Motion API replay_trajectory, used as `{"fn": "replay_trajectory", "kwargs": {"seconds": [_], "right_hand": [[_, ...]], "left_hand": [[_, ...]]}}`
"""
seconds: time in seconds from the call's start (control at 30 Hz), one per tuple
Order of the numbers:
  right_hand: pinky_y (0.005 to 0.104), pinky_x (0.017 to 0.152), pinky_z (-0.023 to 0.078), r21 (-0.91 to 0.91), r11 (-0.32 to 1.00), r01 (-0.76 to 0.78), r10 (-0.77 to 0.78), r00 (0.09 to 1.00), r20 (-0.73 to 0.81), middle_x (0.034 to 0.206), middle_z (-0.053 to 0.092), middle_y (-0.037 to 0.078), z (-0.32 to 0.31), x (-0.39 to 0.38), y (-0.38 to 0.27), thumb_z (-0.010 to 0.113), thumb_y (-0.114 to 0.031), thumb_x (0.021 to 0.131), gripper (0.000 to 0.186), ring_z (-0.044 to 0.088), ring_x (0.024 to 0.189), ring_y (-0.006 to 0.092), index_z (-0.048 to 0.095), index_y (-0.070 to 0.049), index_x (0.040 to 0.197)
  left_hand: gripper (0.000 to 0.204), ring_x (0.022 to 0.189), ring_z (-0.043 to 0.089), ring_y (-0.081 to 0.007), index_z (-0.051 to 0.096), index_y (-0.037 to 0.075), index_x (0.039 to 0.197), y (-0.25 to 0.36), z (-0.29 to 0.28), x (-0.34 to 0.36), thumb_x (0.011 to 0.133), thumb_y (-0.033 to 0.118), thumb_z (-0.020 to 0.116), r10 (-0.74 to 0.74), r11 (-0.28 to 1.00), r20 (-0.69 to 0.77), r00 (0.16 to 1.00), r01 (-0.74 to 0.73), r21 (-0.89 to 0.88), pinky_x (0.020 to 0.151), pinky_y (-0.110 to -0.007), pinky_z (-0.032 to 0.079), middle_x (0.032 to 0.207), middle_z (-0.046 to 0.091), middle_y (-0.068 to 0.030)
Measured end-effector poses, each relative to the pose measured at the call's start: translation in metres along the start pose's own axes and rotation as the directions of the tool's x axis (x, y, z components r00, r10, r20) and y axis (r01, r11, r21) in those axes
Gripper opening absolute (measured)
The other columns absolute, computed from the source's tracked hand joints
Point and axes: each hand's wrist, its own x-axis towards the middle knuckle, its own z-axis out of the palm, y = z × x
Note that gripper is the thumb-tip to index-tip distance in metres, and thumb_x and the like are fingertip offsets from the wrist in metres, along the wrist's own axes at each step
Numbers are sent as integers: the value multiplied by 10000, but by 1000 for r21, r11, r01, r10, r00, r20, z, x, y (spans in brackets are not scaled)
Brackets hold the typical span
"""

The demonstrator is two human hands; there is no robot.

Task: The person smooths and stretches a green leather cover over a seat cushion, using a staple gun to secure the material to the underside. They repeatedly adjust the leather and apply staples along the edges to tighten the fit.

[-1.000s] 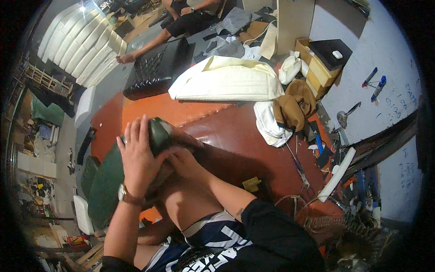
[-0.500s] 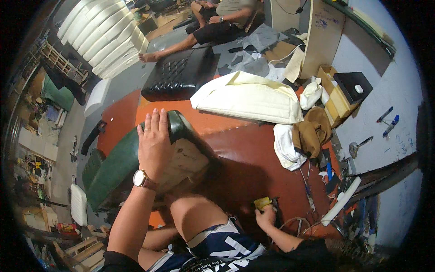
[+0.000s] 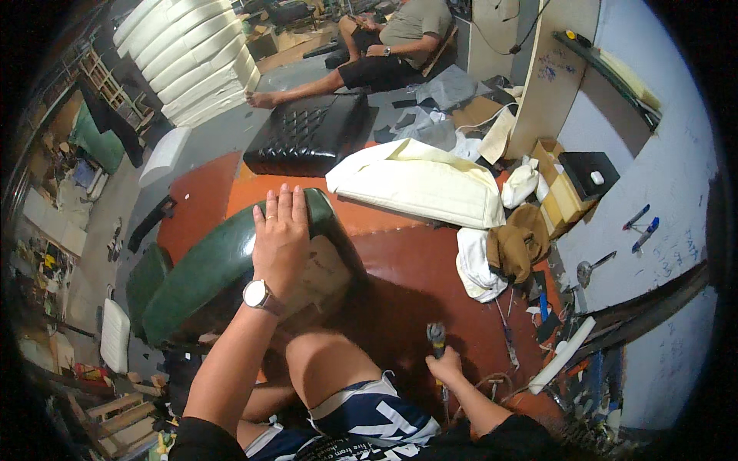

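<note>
My left hand (image 3: 282, 234), with a watch on its wrist, lies flat on a dark green upholstered cushion (image 3: 231, 238), fingers stretched out over its upper edge. That cushion stands tilted against my leg, its bare pale underside (image 3: 327, 270) turned to the right. My right hand (image 3: 446, 366) is closed round the grip of a yellow and grey staple gun (image 3: 437, 336), held low over the reddish-brown covering and apart from the cushion. A thin hose (image 3: 492, 382) runs near my right forearm.
Ahead lie a black tufted cushion (image 3: 307, 134) and a cream cover (image 3: 419, 180). Brown cloth (image 3: 523, 242) and white cloth (image 3: 478, 265) are heaped at the right, near scissors (image 3: 509, 338). White foam pads (image 3: 192, 61) are stacked far left. Another person (image 3: 411, 46) sits at the back.
The staple gun in my right hand has turned, its head now pointing away from me. My left hand stays on the green cushion. The view has shifted slightly.
</note>
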Motion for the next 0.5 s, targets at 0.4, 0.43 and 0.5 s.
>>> {"fn": "replay_trajectory", "kwargs": {"seconds": [0.4, 0.43, 0.5], "right_hand": [[315, 633, 592, 825, 335, -456, -663, 508, 550, 883, 728, 32, -63, -57, -256, 590, -637, 1038, 535, 706, 722, 151, 723, -126, 1122], [304, 643, 587, 809, 351, -473, -643, 507, 575, 901, 731, 18, -56, -66, -265, 607, -643, 1027, 537, 702, 735, 142, 728, -131, 1135], [282, 665, 576, 809, 376, -451, -592, 555, 584, 937, 735, -9, -46, -73, -273, 642, -655, 1006, 545, 695, 761, 124, 738, -141, 1159]], "left_hand": [[637, 1491, 471, -441, 447, -32, 1563, 1, 1, -11, 974, 167, 589, -17, 1000, 29, 999, 17, 8, 1188, -627, 401, 1615, 483, -233], [643, 1493, 468, -443, 443, -31, 1566, 0, 2, -13, 973, 169, 591, -21, 1000, 30, 999, 21, 12, 1191, -628, 396, 1617, 480, -232], [638, 1494, 468, -441, 433, -28, 1576, 5, -6, -11, 984, 165, 572, -20, 1000, 57, 998, 20, -3, 1202, -631, 378, 1621, 478, -229]]}}
